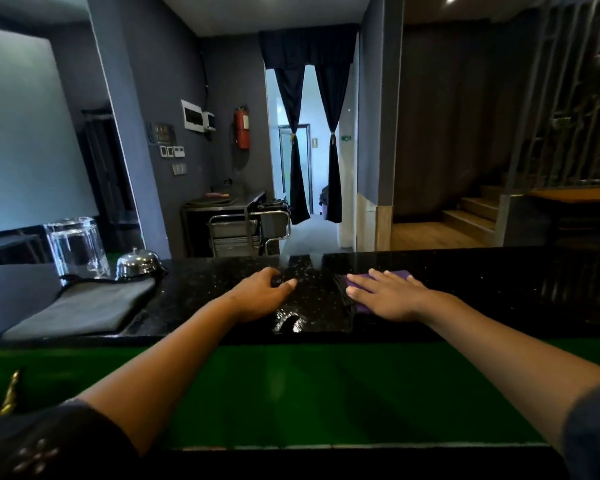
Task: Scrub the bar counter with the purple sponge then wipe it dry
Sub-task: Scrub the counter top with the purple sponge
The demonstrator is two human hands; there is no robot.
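Observation:
The black speckled bar counter (482, 285) runs across the view, wet and glossy between my hands. My right hand (388, 296) lies flat, fingers spread, pressing on the purple sponge (400, 274), which shows only at its far edge and under the palm. My left hand (260, 297) rests on the counter to the left of the wet patch, fingers loosely curled, holding nothing. A grey folded cloth (84, 310) lies on the counter's left part.
Behind the cloth stand a clear glass jar (75, 247) and a chrome call bell (137, 263). A green lower surface (309, 386) runs under my forearms. Beyond the counter are a metal trolley (246, 233), a curtained doorway and stairs at right.

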